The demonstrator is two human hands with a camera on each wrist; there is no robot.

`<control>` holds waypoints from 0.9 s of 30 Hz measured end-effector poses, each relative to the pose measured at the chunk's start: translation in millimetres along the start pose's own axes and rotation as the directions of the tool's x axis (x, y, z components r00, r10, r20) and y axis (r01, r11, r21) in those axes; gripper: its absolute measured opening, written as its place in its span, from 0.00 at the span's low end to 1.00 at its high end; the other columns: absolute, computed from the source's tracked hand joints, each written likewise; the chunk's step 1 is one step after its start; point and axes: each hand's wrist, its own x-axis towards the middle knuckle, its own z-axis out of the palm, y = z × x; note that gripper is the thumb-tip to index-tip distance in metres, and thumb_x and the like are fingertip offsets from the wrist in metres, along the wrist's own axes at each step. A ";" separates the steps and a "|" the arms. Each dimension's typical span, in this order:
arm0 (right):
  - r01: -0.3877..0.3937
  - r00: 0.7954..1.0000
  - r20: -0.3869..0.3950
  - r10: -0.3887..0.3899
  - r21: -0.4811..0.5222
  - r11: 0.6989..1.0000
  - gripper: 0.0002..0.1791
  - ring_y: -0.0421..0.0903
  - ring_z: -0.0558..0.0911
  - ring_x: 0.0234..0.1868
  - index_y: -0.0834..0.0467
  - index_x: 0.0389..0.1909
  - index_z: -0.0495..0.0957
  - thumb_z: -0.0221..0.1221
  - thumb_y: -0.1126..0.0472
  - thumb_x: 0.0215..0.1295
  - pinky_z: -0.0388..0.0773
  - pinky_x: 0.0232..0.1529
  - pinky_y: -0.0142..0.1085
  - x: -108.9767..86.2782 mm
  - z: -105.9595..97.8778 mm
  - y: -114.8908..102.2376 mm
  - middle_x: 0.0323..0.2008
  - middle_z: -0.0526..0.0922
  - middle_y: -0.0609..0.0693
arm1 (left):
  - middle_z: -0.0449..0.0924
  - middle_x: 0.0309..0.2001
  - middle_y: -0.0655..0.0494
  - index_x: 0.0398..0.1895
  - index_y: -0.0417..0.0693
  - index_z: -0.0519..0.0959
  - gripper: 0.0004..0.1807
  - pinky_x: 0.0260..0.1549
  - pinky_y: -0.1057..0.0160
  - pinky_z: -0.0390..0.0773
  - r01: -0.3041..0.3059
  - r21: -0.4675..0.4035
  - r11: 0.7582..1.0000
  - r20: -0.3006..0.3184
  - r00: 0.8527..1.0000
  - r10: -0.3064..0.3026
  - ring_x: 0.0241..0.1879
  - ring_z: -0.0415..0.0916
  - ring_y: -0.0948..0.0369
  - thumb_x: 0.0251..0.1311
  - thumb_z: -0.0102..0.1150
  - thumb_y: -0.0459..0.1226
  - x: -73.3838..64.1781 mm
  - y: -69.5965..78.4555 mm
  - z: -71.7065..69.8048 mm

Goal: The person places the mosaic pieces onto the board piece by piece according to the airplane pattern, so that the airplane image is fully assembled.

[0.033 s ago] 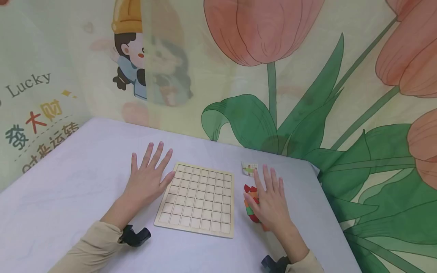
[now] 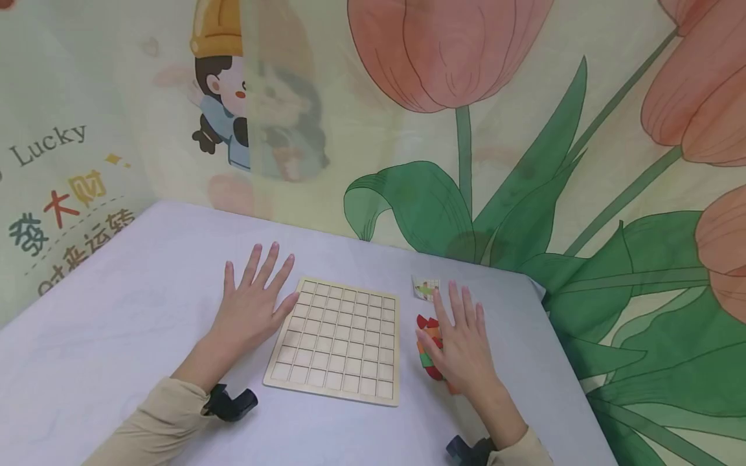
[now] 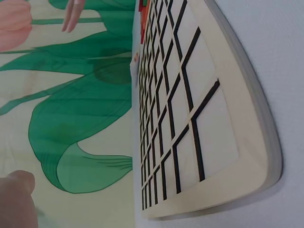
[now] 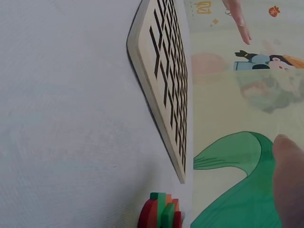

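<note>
A square wooden grid board (image 2: pixel 340 340) lies flat on the white-covered table. My left hand (image 2: pixel 250 307) hovers at its left side, fingers straight and spread, holding nothing; in the left wrist view its thumb (image 3: pixel 19 197) is apart from the board. To the right of the board, my right hand (image 2: pixel 463 346) is held above a small pile of red, green and orange pieces (image 2: pixel 430 362), fingers straight, partly covering them. In the right wrist view, the coloured pieces (image 4: pixel 161 213) look stacked, and the thumb (image 4: pixel 289 180) does not touch them.
A small printed card (image 2: pixel 425 288) lies beyond the coloured pieces, near the right fingertips. Black wrist-worn devices (image 2: pixel 230 402) sit at both cuffs. Behind the table (image 2: pixel 146 285) hangs a printed cloth (image 2: pixel 408 149) with tulips, a cartoon figure and lettering.
</note>
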 end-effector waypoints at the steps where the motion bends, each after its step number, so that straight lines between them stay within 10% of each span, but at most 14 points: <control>1: -0.009 1.000 0.014 0.008 0.010 1.000 0.45 0.58 0.40 0.76 0.53 0.74 0.52 0.54 0.36 0.61 0.43 0.71 0.62 -1.3 1.6 0.8 0.76 0.40 0.56 | 0.36 0.77 0.48 0.75 0.51 0.50 0.37 0.65 0.30 0.34 -0.001 -0.006 1.000 0.012 1.000 0.001 0.76 0.30 0.46 0.68 0.39 0.56 -0.8 0.4 0.8; 8: -0.060 0.982 0.186 0.047 0.068 0.996 0.40 0.62 0.53 0.72 0.57 0.70 0.61 0.59 0.42 0.61 0.58 0.67 0.61 5.6 3.9 16.4 0.72 0.54 0.62 | 0.36 0.76 0.42 0.75 0.52 0.49 0.34 0.65 0.30 0.32 0.021 -0.157 0.987 0.229 0.973 0.015 0.75 0.29 0.43 0.71 0.37 0.54 10.8 -5.3 9.8; 13: -0.168 0.919 0.385 0.086 0.184 0.969 0.33 0.60 0.63 0.68 0.57 0.65 0.68 0.61 0.48 0.61 0.70 0.61 0.56 32.5 7.3 23.4 0.66 0.65 0.62 | 0.42 0.74 0.35 0.74 0.45 0.52 0.33 0.67 0.32 0.41 0.044 -0.317 0.947 0.348 0.934 0.073 0.74 0.37 0.38 0.70 0.41 0.50 37.8 -23.6 28.8; 19: -0.309 0.868 0.474 0.145 0.289 0.906 0.22 0.53 0.72 0.55 0.55 0.56 0.76 0.59 0.49 0.64 0.78 0.53 0.48 63.7 27.7 20.9 0.55 0.73 0.58 | 0.54 0.72 0.37 0.72 0.44 0.57 0.33 0.67 0.35 0.48 0.056 -0.415 0.908 0.294 0.953 0.076 0.72 0.48 0.39 0.69 0.42 0.50 58.8 -46.2 63.8; 27: -0.328 0.882 0.431 0.189 0.274 0.904 0.15 0.47 0.74 0.42 0.56 0.43 0.79 0.64 0.51 0.60 0.79 0.41 0.39 64.5 40.9 20.9 0.40 0.78 0.52 | 0.64 0.68 0.42 0.68 0.47 0.66 0.32 0.63 0.37 0.53 -0.024 -0.351 0.936 0.189 0.977 0.096 0.69 0.57 0.42 0.62 0.54 0.49 57.8 -41.6 79.4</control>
